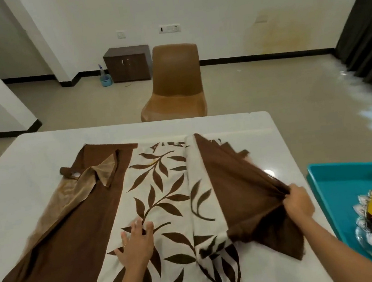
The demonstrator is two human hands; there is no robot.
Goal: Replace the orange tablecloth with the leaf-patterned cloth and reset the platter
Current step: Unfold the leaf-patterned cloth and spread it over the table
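Note:
The leaf-patterned cloth (163,190), cream with brown leaves and brown side bands, lies partly unfolded on the white table (30,160). Its right brown band is still folded over and lifted. My right hand (298,202) pinches that brown edge and holds it up off the table. My left hand (135,243) lies flat, fingers spread, on the cream middle of the cloth. The left band lies flat with a tan underside flap turned over. A glass platter (365,236) with a yellow snack packet sits in a teal tray (340,180) at the right edge. No orange tablecloth is in view.
A brown chair (174,83) stands behind the table's far edge. A dark wooden cabinet (127,63) and a small blue bucket (105,80) stand by the back wall. Dark curtains (367,24) hang at the right.

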